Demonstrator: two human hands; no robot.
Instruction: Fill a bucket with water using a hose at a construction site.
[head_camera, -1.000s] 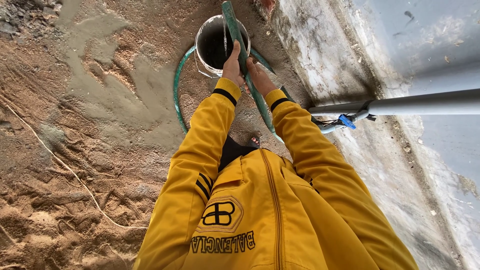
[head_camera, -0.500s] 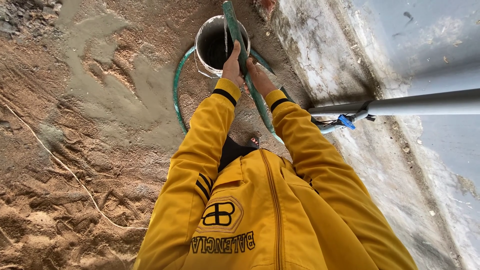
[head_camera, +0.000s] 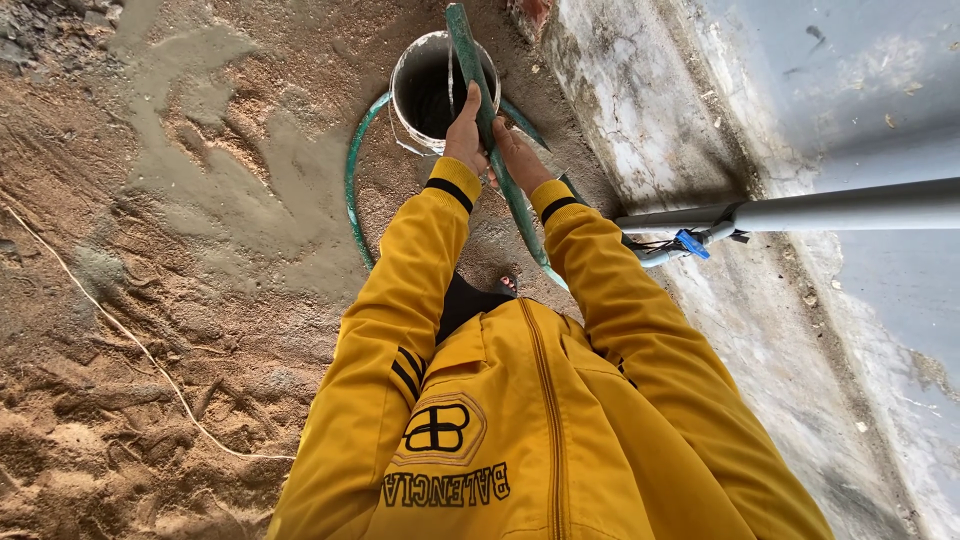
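Closest to the camera, two yellow jacket sleeves (head_camera: 400, 330) with dark striped cuffs reach forward over the sandy ground (head_camera: 150, 330). Just past the cuffs, the left hand (head_camera: 466, 132) and the right hand (head_camera: 516, 157) sit side by side, both closed around a green hose (head_camera: 478, 80); the left fingers wrap it from the left, the right hand clasps it slightly lower and nearer the body. From the grip the hose runs up and away, its end standing over the mouth of a grey bucket (head_camera: 405, 90) that sits on the ground directly beyond the hands, its inside dark. Below the hands the same hose drops toward the person's feet and then curls on the ground in a loop that passes around the bucket's left side. A smear of wet grey cement (head_camera: 215, 170) lies to the left of the bucket. On the right, a grey pipe (head_camera: 840, 208) juts out from the stained wall (head_camera: 650, 120), a small blue fitting (head_camera: 690, 244) at its near end.
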